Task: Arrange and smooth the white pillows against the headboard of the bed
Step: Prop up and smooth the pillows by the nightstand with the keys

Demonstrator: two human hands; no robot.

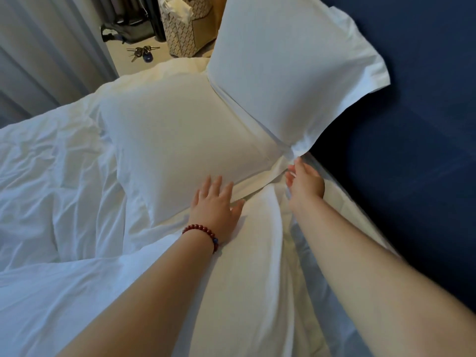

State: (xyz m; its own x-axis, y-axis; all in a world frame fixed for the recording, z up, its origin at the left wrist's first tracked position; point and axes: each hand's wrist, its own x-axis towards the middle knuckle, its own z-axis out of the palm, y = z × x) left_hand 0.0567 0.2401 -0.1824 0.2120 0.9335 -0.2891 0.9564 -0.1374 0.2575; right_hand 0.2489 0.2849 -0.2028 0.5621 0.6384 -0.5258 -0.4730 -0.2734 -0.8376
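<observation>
One white pillow (288, 63) leans upright against the dark blue headboard (412, 150). A second white pillow (180, 140) lies flat on the bed in front of it. A third white pillow (247, 266) lies nearest me, between my arms. My left hand (216, 204), with a red bead bracelet on the wrist, rests flat with fingers spread on the near edge of the flat pillow. My right hand (304, 181) reaches to the lower corner flap of the upright pillow; its fingertips touch the fabric, and a grip cannot be made out.
A rumpled white duvet (51, 176) covers the bed's left side. Grey curtains (46, 47) hang at the far left. On the floor beyond the bed lie keys (143, 52), a dark bag (123, 32) and a patterned box (183, 29) holding tissue.
</observation>
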